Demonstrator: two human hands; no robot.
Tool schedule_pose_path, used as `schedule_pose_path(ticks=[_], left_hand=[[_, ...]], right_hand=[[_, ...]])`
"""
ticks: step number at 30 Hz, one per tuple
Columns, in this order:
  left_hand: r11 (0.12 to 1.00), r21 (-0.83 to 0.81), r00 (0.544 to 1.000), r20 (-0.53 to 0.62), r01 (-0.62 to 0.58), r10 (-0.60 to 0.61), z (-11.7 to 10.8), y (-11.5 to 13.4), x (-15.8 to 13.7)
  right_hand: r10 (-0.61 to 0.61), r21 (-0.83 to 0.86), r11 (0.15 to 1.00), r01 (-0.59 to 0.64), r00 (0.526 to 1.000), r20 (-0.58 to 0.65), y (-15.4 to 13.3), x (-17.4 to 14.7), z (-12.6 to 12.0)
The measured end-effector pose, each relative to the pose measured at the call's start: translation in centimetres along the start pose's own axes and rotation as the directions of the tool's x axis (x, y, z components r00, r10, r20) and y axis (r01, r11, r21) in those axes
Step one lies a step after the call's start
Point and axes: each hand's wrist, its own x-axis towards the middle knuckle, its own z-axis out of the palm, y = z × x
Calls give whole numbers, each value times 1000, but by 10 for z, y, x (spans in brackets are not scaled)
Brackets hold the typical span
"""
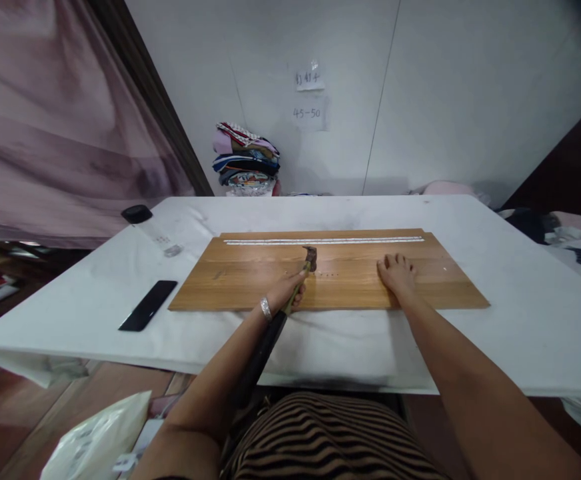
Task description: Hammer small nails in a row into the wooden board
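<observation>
My left hand (286, 288) is wrapped around the handle of a claw hammer (310, 259), close below its metal head. The dark grip slants down past my wrist toward my body. Beneath the hammer lies a brown wooden board (360, 290), flat on the table. Beside the hammer head, a short row of small dark nails or holes (326, 274) runs across the board; which they are I cannot tell. My right hand (398, 272) rests on the board to the right, fingers apart, holding nothing. Two white strips (323, 241) lie along the board's far edge.
A white-covered table (520, 333) carries the board. To the left are a black phone (148, 305) and a clear bottle (155, 233) with a black lid, lying on its side. Folded clothes (247, 160) are stacked by the back wall. A pale bag (100, 437) sits on the floor.
</observation>
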Motion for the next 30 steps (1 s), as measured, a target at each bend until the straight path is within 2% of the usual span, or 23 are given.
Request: schedule_pose_path(ticks=[4,12,18,24,30], left_hand=[[999,8,999,-19,39,-39,1,-3,2],[1000,-4,1000,-1,-24,24,-1,1,-2],[1000,-2,999,-21,25,-25,-1,-4,3],[999,-19,999,32,-34,35,-4,-1,0],[1000,15,1000,-22,19,-19,0,-1,0]], right_hand=[[-3,6,1000,3,1000,8,1,1,0],[0,-18,1000,0,1000,24,1,2,-1],[2,-10,1000,-2,1000,18,1,3,-1],[0,9,1000,0,1000,9,1,2,0],[-5,-14,1000,5,1000,3,1,2,1]])
